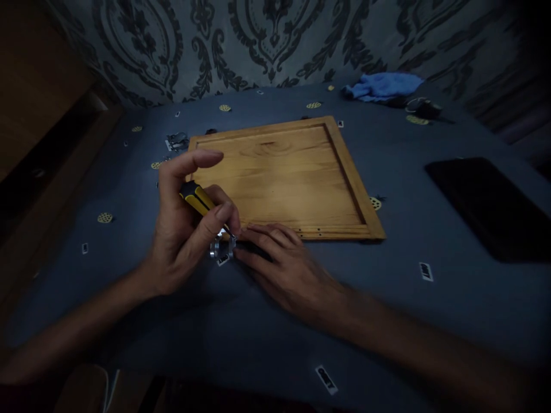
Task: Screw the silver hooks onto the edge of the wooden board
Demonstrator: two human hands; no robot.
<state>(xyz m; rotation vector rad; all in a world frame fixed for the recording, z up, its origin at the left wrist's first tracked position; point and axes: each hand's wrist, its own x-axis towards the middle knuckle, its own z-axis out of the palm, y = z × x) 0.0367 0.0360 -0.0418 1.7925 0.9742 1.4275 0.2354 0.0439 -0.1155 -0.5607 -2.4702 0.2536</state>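
Note:
A yellow-and-black screwdriver (198,199) slants down in my left hand (183,229), pinched between thumb and fingers, with the index finger raised off it. Its tip points at a shiny metal hinge (220,246) by the front edge of a framed wooden panel (275,183). My right hand (288,264) lies along that edge, its fingertips closed about the hinge's side; they partly hide it. The panel lies flat on the table, with small dark holes in its front rail, right of my fingers.
More metal hardware (176,141) sits beyond the panel's left corner. A dark flat tablet-like object (491,206) lies at right. A blue cloth (385,86) is at the back, beside a dark object (424,108). The tablecloth (374,321) meets a patterned wall (275,46).

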